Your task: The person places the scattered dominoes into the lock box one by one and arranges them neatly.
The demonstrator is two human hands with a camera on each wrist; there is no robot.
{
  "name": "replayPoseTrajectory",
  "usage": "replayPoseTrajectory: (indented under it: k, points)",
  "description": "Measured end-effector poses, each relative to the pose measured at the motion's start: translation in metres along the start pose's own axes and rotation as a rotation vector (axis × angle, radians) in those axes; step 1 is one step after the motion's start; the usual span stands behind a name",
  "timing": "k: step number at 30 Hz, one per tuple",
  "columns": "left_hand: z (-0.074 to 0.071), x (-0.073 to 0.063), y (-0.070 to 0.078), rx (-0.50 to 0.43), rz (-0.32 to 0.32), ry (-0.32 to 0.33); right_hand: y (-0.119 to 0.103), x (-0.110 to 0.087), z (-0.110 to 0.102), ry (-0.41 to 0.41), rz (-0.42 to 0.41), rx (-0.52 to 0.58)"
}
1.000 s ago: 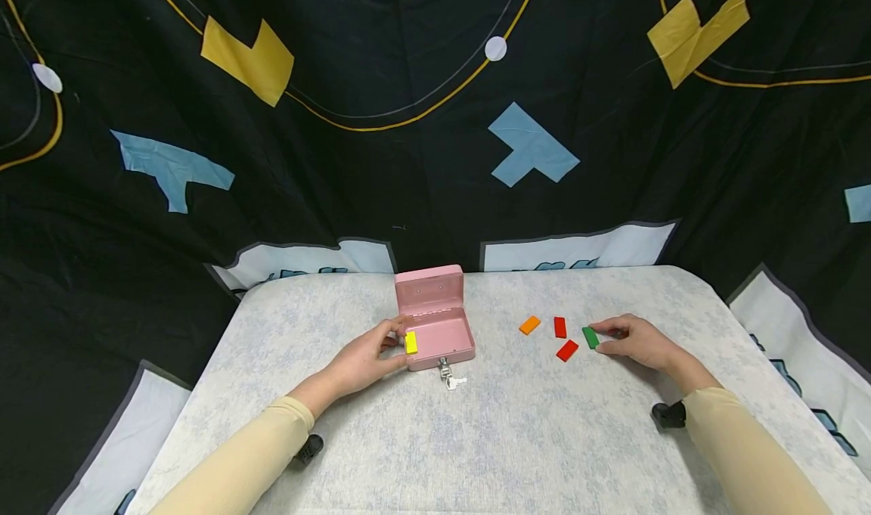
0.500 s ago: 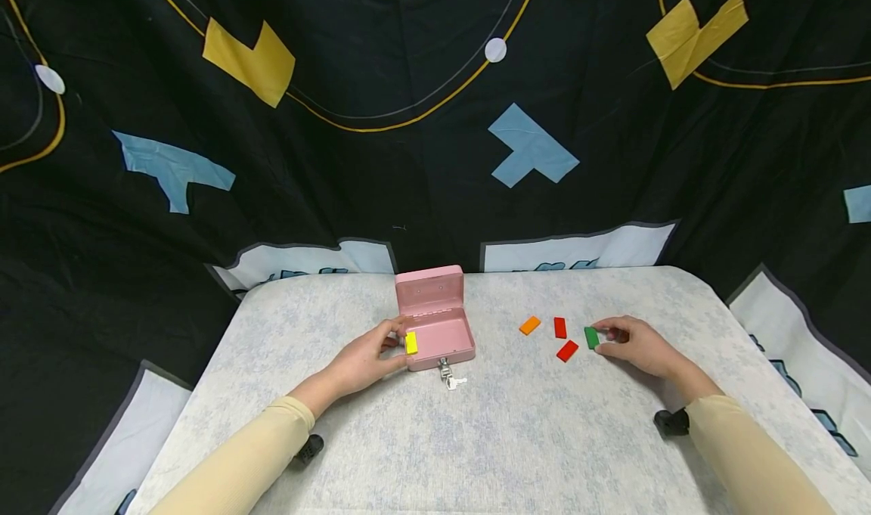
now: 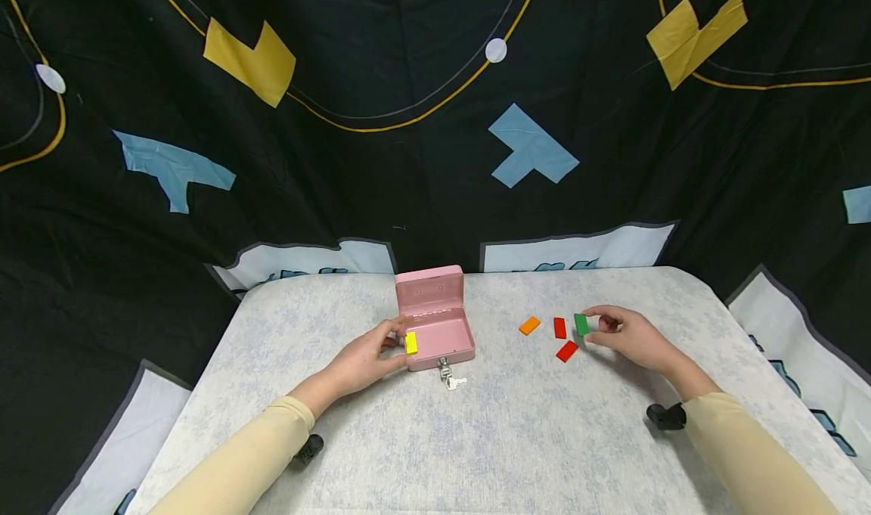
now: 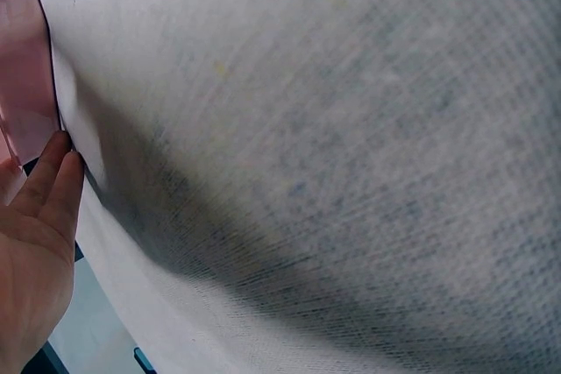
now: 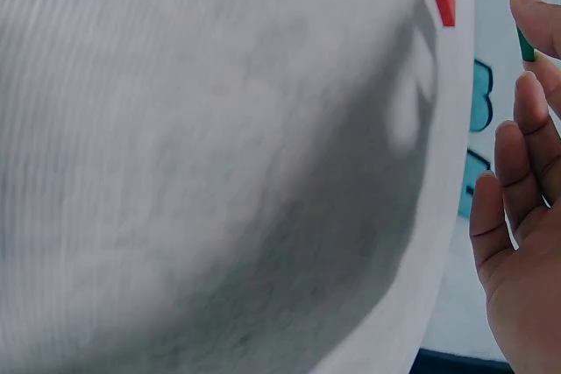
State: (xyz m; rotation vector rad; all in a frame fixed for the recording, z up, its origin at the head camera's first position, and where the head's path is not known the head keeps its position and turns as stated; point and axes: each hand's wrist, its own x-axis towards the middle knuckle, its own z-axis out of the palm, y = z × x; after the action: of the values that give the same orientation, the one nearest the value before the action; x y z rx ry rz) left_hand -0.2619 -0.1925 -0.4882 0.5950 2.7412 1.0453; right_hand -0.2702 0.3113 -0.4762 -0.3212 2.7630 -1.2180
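Two hands are working over the bench (image 3: 510, 439). The right hand (image 3: 636, 337), toward the bench's right edge, is pinching a green block (image 3: 581, 325) between thumb and fingertip, and is holding it above the surface. The left hand (image 3: 364, 360) is resting its fingers, thumb and forefinger well apart, against the left end of a pink box (image 3: 445, 337). The box is standing near the far edge, its lid (image 3: 430, 294) raised on that side. A yellow block (image 3: 411, 342) is showing at the box's left end, and keys (image 3: 451, 383) are lying before its lock. Between box and right hand, an orange block (image 3: 529, 325), one red block (image 3: 560, 328) and a second red block (image 3: 567, 351) are lying apart toward the far edge
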Motion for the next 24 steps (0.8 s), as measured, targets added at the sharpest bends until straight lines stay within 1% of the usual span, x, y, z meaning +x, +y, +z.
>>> replayPoseTrajectory:
  k: [12, 20, 24]
  points:
    - [-0.001, -0.001, 0.001, -0.007, 0.004, -0.003, -0.023, 0.008, 0.015, -0.024, -0.072, 0.037]
    - [-0.001, 0.000, 0.000, 0.000, 0.009, -0.004, -0.036, 0.015, 0.029, -0.041, -0.077, 0.055]
    - [-0.002, 0.000, 0.001, 0.015, -0.006, -0.002, -0.044, 0.017, 0.036, -0.059, -0.092, 0.066]
